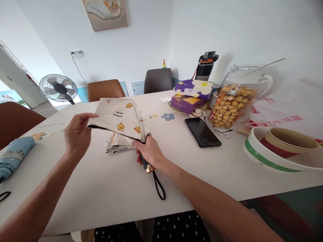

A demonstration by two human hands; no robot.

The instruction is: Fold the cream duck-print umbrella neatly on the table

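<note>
A cream folding umbrella (pixel 118 116) printed with yellow ducks lies loosely folded above the white table, its canopy spread to the left in a flat fold. My left hand (pixel 79 136) pinches the near left corner of the fabric. Around the umbrella's dark handle, with its gold end and black wrist loop (pixel 160 188), my right hand (pixel 150 151) is closed, the thumb near the canopy's base. More folded layers of the same cloth hang beneath, close to the tabletop; whether they touch it I cannot tell.
A folded blue umbrella (pixel 15 156) lies at the left. On the right are a black phone (pixel 202 131), glasses (pixel 219 130), a purple box (pixel 186 103), a tissue pack (pixel 194 88), a jar of snacks (pixel 230 104), paper tubs (pixel 270 156) and a plastic bag (pixel 290 107). Chairs stand behind the table.
</note>
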